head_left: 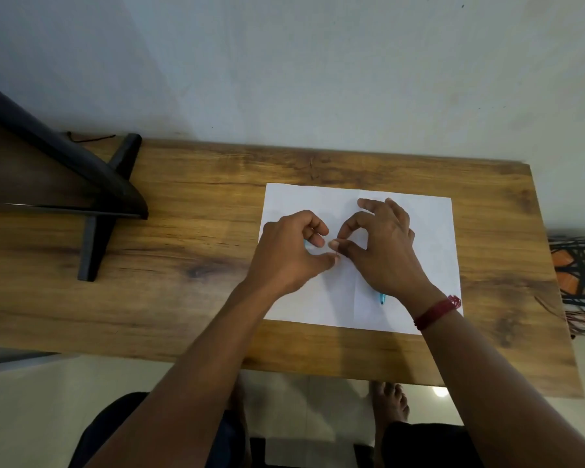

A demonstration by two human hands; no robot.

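Observation:
A white sheet of paper [419,231] with a vertical crease lies on the wooden table [200,231]. Both hands hover over its middle. My left hand [284,255] has its fingers curled, and a small light-blue piece [306,245] shows under them. My right hand [382,244] brings thumb and forefinger together in a ring beside the left thumb tip. Its other fingers reach out over the sheet. Whatever sits in that pinch is too small to make out. The end of a blue pen [382,298] pokes out on the paper under my right wrist, which wears a red thread band [438,310].
A black stand with crossed feet [95,231] occupies the table's left part. A wall runs along the far edge. A patterned orange-and-black thing [581,278] sits off the right edge. Below the near edge are my knees and bare feet [390,400].

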